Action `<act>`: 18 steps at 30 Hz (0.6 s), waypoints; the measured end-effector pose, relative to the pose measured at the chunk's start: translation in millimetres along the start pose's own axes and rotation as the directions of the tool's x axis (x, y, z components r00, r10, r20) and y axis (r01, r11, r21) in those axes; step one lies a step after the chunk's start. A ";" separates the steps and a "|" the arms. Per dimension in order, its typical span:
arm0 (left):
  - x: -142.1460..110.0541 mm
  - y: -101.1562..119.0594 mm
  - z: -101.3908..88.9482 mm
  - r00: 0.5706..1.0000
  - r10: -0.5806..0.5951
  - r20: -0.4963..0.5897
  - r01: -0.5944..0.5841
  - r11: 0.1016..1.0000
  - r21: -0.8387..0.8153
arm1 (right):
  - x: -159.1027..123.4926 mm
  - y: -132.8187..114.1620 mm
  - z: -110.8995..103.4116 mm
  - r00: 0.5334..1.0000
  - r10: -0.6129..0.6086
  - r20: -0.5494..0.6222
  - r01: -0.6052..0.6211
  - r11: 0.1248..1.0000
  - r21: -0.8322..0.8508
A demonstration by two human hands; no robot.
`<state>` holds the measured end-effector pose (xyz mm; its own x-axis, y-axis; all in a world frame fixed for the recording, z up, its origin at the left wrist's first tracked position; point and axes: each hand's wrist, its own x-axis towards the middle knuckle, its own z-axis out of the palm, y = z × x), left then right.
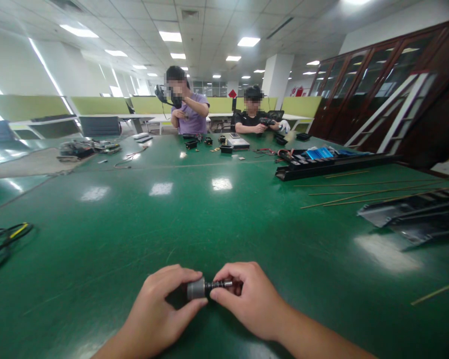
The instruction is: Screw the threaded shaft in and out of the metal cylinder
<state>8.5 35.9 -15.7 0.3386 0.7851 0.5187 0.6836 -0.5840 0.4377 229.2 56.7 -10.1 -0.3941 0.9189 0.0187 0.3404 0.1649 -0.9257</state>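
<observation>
A small grey cylindrical part with a thin shaft (196, 288) lies on its side close in front of me, its shaft pointing right. The shaft looks ridged, like a spring or thread, and ends in a bright metal tip. My left hand (162, 301) grips the thick grey body between thumb and fingers. With thumb and fingertips, my right hand (249, 296) pinches the shaft; some of those fingers are curled out of sight. Whether the part touches the green tabletop (134, 249) cannot be told.
Thin brass-coloured rods (359, 192) and black metal channels (322, 167) lie on the right. A black cable (7, 239) sits at the left edge. Across the table, one person (194, 112) stands and another (252, 117) holds a dark tool, with small black parts (226, 148) before them.
</observation>
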 end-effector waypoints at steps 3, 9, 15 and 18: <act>1.7 0.3 -1.1 1.000 -0.007 -0.005 0.007 1.000 -0.002 | 0.7 0.5 -0.5 1.000 0.025 0.012 -0.026 0.998 0.050; 3.1 -0.8 -1.9 1.000 -0.022 -0.013 0.022 1.000 0.007 | 1.7 -0.3 -1.8 0.999 0.039 0.010 -0.039 0.997 0.064; 5.9 1.7 -3.7 0.999 -0.037 -0.024 0.038 0.999 0.012 | 1.4 0.6 -1.0 0.999 0.034 -0.006 -0.033 0.998 0.054; 6.6 2.7 -4.8 0.999 -0.043 -0.024 0.043 0.999 0.005 | 1.2 0.6 -0.8 0.999 0.034 -0.009 -0.033 0.998 0.062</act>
<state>9.5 38.5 -7.6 0.2935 0.8044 0.5166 0.7010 -0.5485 0.4558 229.6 58.2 -10.3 -0.3750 0.9270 -0.0090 0.2997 0.1120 -0.9474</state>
